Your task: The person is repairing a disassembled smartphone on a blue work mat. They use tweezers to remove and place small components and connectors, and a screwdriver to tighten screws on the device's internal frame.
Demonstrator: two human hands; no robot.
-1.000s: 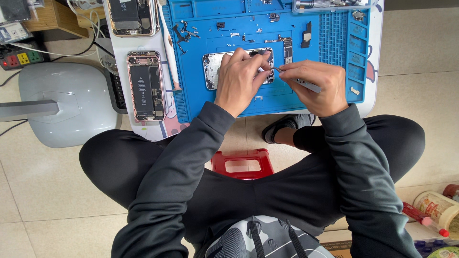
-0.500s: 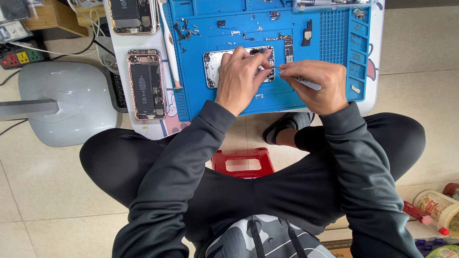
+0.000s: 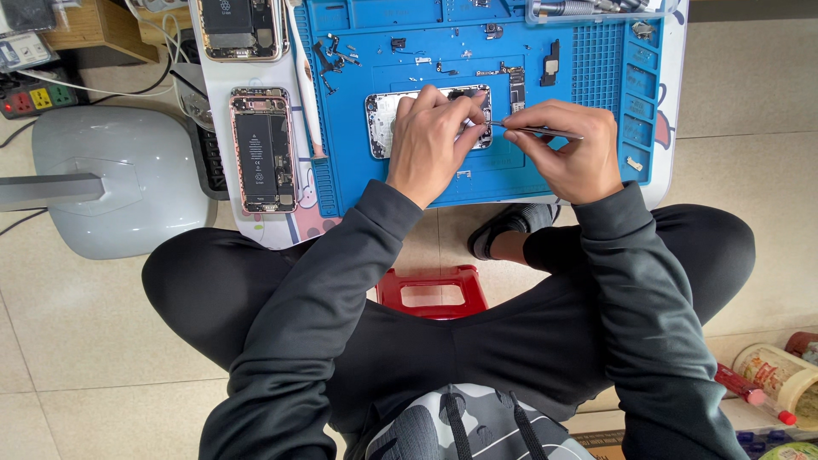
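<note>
The left hand [image 3: 433, 140] lies flat over an opened phone housing [image 3: 385, 119] on the blue repair mat [image 3: 545, 175], fingers close together and pressing it down. The right hand [image 3: 569, 153] pinches slim metal tweezers [image 3: 532, 130] between thumb and forefinger, their tips touching the housing just beside the left fingertips. Left of both hands lies another opened phone [image 3: 262, 150], battery showing, well apart.

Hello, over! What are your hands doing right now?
Left hand pressing on the opened phone. Right hand pinching tweezers, tips at the phone. Loose parts nearby on the blue mat.
</note>
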